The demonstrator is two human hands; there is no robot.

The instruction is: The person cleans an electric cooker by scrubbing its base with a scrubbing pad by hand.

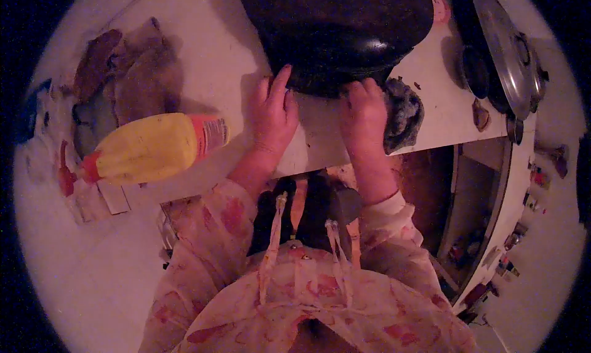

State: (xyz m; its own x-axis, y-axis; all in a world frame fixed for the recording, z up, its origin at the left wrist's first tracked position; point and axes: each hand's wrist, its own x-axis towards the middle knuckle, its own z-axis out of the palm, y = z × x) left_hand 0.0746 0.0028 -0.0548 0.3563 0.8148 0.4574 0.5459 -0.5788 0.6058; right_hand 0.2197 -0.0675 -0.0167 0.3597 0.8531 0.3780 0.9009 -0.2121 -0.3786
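In the head view, you have both hands at the near edge of a large black vessel (341,20), which sits on the pale counter (320,145) in front of you. You seem to be steadying or handling it by that edge, a judgement from how your hands lie. Your left hand (271,117) is at its near left corner, fingers apart and one fingertip laid against the dark side. Your right hand (364,116) is at its near right part, fingers curled in together; you cannot tell from here whether they clamp the edge or only press on it

Just beside your right hand, at the vessel's near right, lies a crumpled grey cloth (403,114). To the vessel's left are a bundle of brown cloth (148,82) and, nearer you, a yellow bottle (148,148) on its side. To its right stands a shiny metal lid (502,51)

Any shift of the vessel from this hold would call for a firmer, more even grip, with your left fingers closed and the cloth kept out from under it
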